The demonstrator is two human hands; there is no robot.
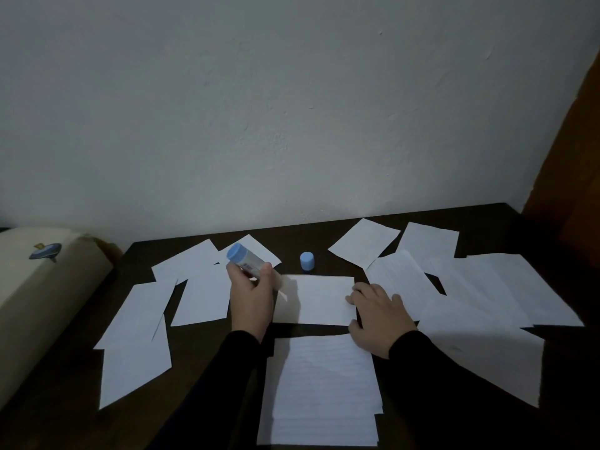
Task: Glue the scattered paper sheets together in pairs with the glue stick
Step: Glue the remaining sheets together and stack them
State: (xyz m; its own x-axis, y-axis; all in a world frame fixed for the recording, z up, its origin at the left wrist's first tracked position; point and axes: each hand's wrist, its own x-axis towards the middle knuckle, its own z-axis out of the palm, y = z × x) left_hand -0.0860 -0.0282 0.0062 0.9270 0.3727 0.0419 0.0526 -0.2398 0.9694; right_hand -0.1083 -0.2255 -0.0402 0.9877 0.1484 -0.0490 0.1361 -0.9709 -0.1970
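Our left hand [251, 295] is curled around the white plastic glue stick with the blue twist base [245, 262], holding it tilted, base up and away, its glue end down toward the left edge of the small white rectangular sheet [316, 300] lying between our hands. Our right hand [378, 315] rests with fingers spread and flat, its fingertips [355, 295] pressing that sheet's right edge and the palm partly over the neighbouring lined sheet [401, 280]. We judge the step in hand to be spreading glue on this middle sheet; to do it well we should keep the right fingers pinning the paper, draw the stick across in even strokes right out to the edges, and press lightly so the thin sheet does not wrinkle or slide. The stick's round blue cap [307, 261] stands upright just beyond the sheet's far edge. A larger lined white sheet [319, 391] lies nearer us, between our sleeves, and the other sheets lie scattered left and right on the dark wooden table [293, 237].
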